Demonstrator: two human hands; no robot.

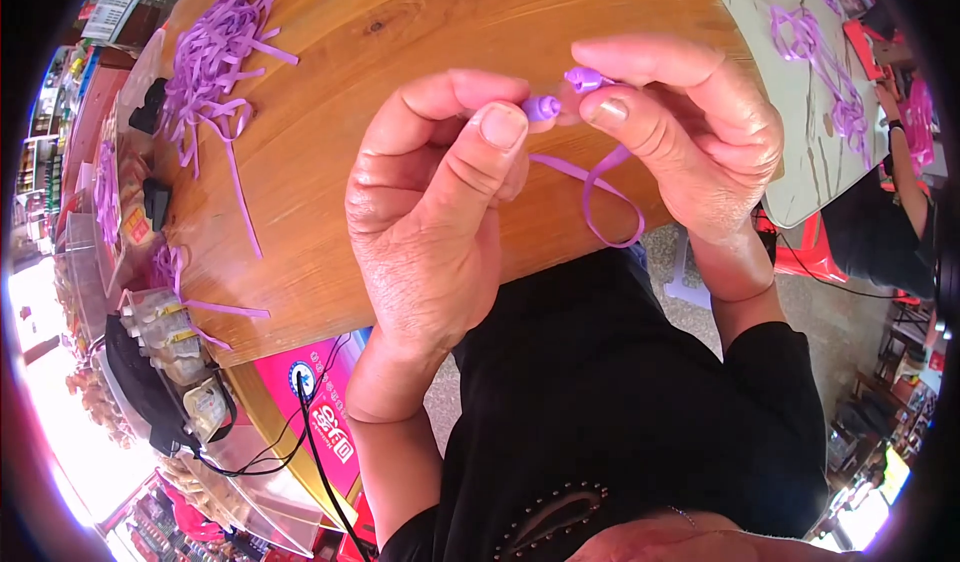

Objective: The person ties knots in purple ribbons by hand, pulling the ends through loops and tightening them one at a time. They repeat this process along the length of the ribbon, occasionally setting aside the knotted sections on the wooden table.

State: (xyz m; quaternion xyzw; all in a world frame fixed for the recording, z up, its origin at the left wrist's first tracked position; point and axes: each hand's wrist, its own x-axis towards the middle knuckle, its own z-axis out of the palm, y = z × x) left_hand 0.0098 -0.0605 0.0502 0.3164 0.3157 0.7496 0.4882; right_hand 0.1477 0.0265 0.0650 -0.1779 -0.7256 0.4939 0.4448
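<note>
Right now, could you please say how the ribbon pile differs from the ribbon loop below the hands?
The ribbon pile is a bulky tangle of many strands; the ribbon loop shows one curving strand. The pile lies at the wooden table's left; the loop hangs below the right hand. Both are purple and narrow-stranded.

Blown-out glare left, edges bowed

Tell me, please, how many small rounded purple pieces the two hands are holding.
2: one purple piece is in the left hand, the other purple piece in the right hand; more may be hidden.
</note>
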